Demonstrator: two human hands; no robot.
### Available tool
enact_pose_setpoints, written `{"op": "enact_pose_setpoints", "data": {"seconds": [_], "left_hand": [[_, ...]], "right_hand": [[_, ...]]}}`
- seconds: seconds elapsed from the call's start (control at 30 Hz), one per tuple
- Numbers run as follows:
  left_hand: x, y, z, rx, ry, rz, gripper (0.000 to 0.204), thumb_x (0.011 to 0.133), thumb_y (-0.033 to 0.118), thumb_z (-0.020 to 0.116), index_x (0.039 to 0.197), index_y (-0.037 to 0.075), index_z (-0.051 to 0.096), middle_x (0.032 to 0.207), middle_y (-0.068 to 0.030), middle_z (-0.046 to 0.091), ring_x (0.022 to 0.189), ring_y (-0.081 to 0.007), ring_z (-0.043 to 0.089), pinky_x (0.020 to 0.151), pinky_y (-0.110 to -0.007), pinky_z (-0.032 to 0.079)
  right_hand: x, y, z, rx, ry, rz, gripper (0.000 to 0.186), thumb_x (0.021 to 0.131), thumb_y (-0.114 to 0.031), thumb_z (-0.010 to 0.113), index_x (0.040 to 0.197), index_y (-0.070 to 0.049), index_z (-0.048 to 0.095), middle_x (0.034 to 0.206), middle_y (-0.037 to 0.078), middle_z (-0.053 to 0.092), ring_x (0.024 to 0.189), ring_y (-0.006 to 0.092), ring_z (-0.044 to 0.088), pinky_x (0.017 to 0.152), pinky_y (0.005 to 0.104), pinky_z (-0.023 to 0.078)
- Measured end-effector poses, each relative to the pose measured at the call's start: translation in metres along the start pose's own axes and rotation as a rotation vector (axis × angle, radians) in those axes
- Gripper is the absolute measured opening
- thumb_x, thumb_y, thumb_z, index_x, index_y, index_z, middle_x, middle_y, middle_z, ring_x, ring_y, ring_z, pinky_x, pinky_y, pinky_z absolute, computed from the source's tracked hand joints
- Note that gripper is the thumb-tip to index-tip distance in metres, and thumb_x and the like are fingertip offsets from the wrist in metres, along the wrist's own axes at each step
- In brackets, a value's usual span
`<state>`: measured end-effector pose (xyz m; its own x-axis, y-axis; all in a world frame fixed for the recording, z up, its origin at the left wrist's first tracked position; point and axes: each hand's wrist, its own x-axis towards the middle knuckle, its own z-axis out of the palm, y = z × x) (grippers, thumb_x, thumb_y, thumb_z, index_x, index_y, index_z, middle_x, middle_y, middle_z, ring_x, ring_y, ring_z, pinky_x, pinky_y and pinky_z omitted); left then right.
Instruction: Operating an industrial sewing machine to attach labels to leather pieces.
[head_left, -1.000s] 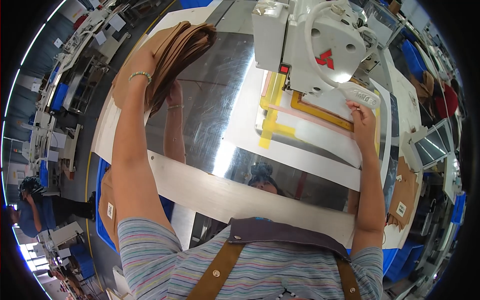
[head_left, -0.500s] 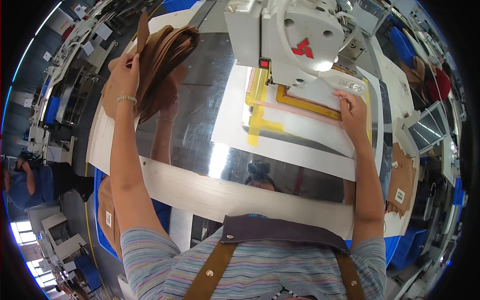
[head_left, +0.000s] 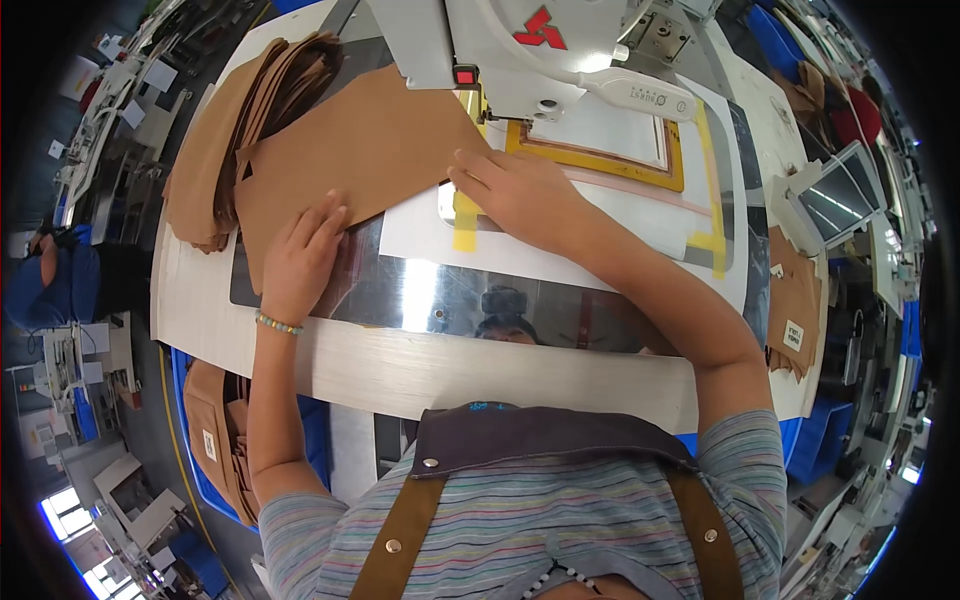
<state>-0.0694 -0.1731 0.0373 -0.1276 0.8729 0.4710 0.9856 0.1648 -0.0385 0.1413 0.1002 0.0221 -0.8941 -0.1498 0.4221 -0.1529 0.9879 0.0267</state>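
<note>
A large flat brown fabric panel (head_left: 370,140) slants across the shiny metal plate (head_left: 400,270), its right end beside the sewing machine head (head_left: 550,50). My left hand (head_left: 305,255), with a beaded bracelet at the wrist, holds the panel's near edge, fingers laid over its top. At the panel's right corner is my right hand (head_left: 525,195), fingers reaching left over the edge; its thumb is hidden. To the left, a folded stack of brown pieces (head_left: 225,150) lies partly beneath the panel. A yellow clamp frame (head_left: 600,165) sits under the machine, right of my hand.
White sheeting with yellow tape (head_left: 465,225) covers the plate's middle. A control screen (head_left: 840,195) stands at the right, near more brown pieces (head_left: 790,335). Below the table's left edge, a blue bin (head_left: 190,430) holds brown pieces. A grey hand unit (head_left: 640,92) hangs on the machine.
The brown panel has come off the stack and rightward over the plate. My left hand moved nearer and right with it; my right hand left the clamp frame's side and reached left to the panel.
</note>
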Motion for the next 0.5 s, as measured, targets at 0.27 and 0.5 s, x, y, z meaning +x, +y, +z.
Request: {"op": "enact_pose_setpoints", "data": {"seconds": [0.27,0.5], "left_hand": [[-0.073,-0.040,-0.021,0.050,0.002,-0.156,0.014,0.088,-0.001,0.077,0.101,0.002,0.074,0.108,-0.0086,0.074,0.097,-0.0294,0.072,0.083,-0.040,0.059],[-0.036,-0.064,-0.004,0.116,-0.041,-0.032,0.027,0.085,-0.004,0.072,0.112,0.001,0.076,0.106,-0.0077,0.073,0.094,-0.0292,0.069,0.082,-0.040,0.058]], "right_hand": [[0.019,0.005,0.017,-0.153,0.075,-0.004,0.019,0.082,-0.010,0.074,0.100,-0.007,0.068,0.102,0.005,0.067,0.097,0.0192,0.070,0.072,0.0328,0.056],[-0.022,0.017,-0.008,-0.153,0.079,-0.020,0.015,0.082,-0.014,0.072,0.096,-0.010,0.068,0.096,0.004,0.065,0.098,0.0202,0.068,0.081,0.0340,0.056]]}}
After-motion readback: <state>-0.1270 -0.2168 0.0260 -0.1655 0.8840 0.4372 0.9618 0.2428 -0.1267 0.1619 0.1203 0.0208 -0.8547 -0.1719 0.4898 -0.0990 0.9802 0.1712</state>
